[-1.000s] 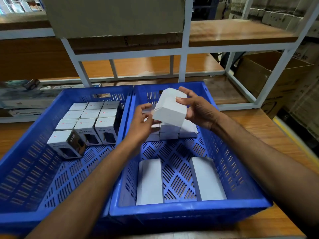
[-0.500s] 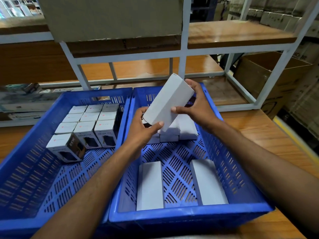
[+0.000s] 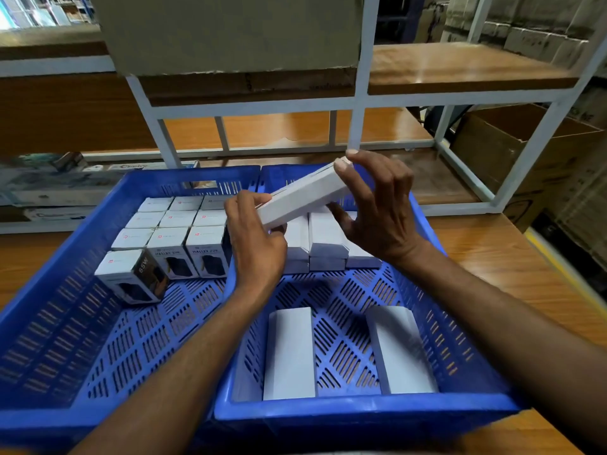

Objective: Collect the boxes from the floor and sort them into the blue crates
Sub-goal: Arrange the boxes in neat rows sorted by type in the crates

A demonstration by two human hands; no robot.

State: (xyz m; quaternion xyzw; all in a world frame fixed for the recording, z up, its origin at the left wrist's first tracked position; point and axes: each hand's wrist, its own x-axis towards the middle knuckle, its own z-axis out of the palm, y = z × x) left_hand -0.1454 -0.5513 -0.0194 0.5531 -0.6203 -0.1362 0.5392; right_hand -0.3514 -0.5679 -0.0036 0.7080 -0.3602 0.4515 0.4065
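We hold the long white box point(image 3: 305, 195) flatter than before, mid-frame above the right blue crate point(image 3: 361, 412); left hand point(image 3: 259, 251) and right hand point(image 3: 381, 218) fingers pinch its ends.

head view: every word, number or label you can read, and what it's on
"HALLEY 20K": front of two upright boxes in the left crate.
"65W": side of the tilted box beside them.
Too blurred to read: small print on box tops, packages behind the crate.
Held white box: nothing readable.
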